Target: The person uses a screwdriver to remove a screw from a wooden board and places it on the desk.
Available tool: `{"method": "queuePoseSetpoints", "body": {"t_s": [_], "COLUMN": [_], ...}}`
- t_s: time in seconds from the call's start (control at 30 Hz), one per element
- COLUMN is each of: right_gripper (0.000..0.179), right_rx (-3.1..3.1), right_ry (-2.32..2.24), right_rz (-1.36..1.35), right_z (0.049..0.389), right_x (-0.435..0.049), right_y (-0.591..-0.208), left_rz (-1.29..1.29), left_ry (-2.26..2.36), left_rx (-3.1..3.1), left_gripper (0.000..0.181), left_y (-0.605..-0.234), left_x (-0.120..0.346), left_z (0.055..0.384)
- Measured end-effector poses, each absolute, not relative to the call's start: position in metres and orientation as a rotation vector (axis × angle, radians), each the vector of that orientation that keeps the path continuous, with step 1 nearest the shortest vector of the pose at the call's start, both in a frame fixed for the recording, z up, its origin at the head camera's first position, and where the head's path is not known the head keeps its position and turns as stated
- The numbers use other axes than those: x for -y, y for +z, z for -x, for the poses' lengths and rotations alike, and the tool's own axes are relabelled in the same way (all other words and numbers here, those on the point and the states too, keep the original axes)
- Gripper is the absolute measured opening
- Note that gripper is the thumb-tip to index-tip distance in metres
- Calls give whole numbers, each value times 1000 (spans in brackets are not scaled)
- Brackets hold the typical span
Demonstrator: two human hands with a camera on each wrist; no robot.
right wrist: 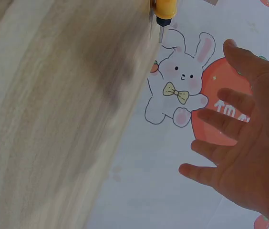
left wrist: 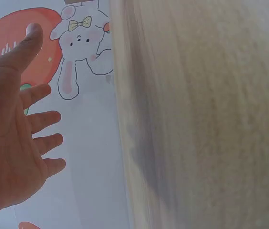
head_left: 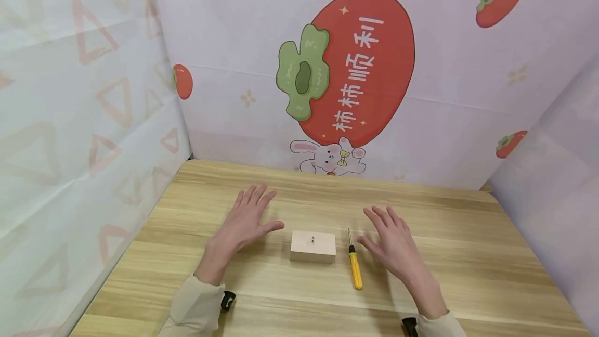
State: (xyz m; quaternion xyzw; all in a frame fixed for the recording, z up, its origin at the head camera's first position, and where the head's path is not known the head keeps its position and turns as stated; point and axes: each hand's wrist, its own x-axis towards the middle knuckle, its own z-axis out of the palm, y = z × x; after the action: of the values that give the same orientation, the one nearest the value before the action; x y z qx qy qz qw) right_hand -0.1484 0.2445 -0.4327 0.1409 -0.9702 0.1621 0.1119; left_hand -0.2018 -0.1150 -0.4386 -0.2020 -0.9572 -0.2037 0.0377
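A pale wooden block lies on the table in the head view, with a tiny metal piece on its top face that looks like a screw. Just right of it is a screwdriver with a yellow handle, its tip towards the back wall. My left hand is left of the block, fingers spread and holding nothing. On the other side, my right hand is nearest the screwdriver, empty with fingers apart. The right wrist view shows part of the screwdriver at the top edge.
The wood-grained table ends at a back sheet printed with persimmons and a rabbit. A patterned sheet closes the left side, and another pale sheet the right. Dark straps circle both wrists.
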Motion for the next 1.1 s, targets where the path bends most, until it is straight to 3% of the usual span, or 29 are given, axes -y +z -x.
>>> {"method": "queuePoseSetpoints", "body": {"t_s": [0.53,1.1], "right_gripper": [54,52], "right_rx": [2807,2851], "right_ry": [492,420], "right_rz": [-570,-661], "right_z": [136,128], "right_x": [-248,-249], "right_y": [-439,-444], "left_rz": [725,874], "left_ry": [-850,-1062], "left_rx": [2993,3020], "left_gripper": [73,64], "left_y": [-438,-438], "left_x": [108,98], "left_z": [196,191]}}
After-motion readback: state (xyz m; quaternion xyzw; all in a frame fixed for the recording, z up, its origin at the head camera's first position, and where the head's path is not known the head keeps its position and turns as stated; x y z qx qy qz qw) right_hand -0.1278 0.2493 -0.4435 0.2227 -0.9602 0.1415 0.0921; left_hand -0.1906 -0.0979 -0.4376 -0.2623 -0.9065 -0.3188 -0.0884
